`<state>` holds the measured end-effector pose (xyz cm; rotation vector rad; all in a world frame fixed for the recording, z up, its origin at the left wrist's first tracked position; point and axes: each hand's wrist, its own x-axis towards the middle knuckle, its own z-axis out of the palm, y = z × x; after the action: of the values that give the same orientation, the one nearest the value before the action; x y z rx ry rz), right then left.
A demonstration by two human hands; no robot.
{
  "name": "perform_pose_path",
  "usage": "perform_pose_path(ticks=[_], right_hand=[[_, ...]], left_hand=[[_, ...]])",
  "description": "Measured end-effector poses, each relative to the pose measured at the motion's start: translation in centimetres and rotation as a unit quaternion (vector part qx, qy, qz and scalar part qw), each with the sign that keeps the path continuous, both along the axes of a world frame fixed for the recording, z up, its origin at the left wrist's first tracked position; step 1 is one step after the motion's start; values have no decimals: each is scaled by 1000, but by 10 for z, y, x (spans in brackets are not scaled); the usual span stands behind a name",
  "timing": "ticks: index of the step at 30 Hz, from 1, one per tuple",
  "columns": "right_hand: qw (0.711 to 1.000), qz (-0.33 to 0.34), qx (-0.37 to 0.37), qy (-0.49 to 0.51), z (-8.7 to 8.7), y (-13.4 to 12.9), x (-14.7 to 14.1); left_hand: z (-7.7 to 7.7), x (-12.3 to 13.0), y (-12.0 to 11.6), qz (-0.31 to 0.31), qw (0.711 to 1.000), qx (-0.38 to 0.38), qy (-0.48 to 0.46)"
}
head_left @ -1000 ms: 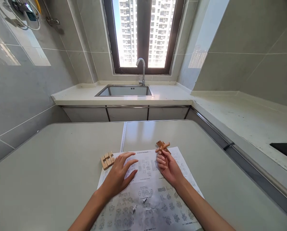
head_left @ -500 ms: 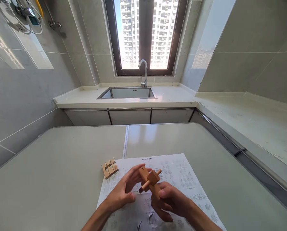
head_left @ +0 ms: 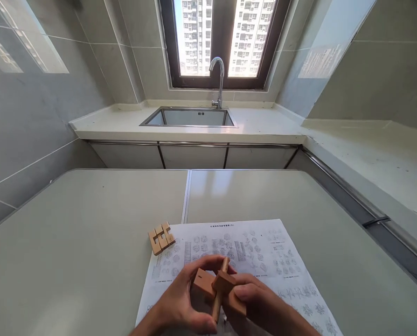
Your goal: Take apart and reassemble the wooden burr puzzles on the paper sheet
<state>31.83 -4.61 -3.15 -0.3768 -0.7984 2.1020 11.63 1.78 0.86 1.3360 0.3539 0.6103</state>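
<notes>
A brown wooden puzzle piece (head_left: 224,283), made of blocks with a round rod through them, is held over the printed sheet (head_left: 264,247). My left hand (head_left: 184,298) curls around its left side, fingers behind the block and thumb at the rod's lower end. On the right, my right hand (head_left: 257,298) grips the block's right end between thumb and fingers. A lighter wooden piece with notches (head_left: 161,239) lies at the sheet's upper left corner, touched by neither hand.
The pale table (head_left: 89,242) has a seam running up its middle. Beyond it are a counter (head_left: 257,119) with a sink (head_left: 189,117), a faucet (head_left: 221,81) and a window. Another counter (head_left: 379,149) runs along the right.
My left hand has closed in on the wooden piece and now touches it. The piece has turned, its rod now more upright. The camera view has tilted down.
</notes>
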Motion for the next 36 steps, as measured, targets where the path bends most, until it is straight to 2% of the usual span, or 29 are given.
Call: perform_pose_path(ticks=[6,11,14,16,19,22,24,27,30,33,36], right_hand=[[996,-58,-41,-54,4,2,3],[996,-45,-81,-16,0,-3,1],[993,-44,-105,-13,0,-5,0],[995,-38,-93,-23,4,-5,1],[998,-26,-36,-51,10,-1,5],[992,-17,30,-119,13,2,11],[987,-11,48,-150,12,2,13],[986,-26,27,-160,10,2,12],[986,-55,1,-158,11,3,7],[986,-63,-4,-156,13,5,5],[985,-51,-3,-162,14,5,7]], left_hand=[[-19,-4,-5,55,997,0,61],[-33,-11,-5,67,993,11,97],[-28,-11,-4,63,992,25,102],[-21,-9,-3,56,993,38,100],[-15,-11,-2,66,990,75,99],[-19,-18,-4,98,979,143,105],[-23,-22,-5,122,968,187,114],[-21,-24,-4,148,949,232,154],[-10,-19,0,155,933,263,192],[-1,-14,2,172,920,300,183],[-1,-12,2,181,912,324,172]])
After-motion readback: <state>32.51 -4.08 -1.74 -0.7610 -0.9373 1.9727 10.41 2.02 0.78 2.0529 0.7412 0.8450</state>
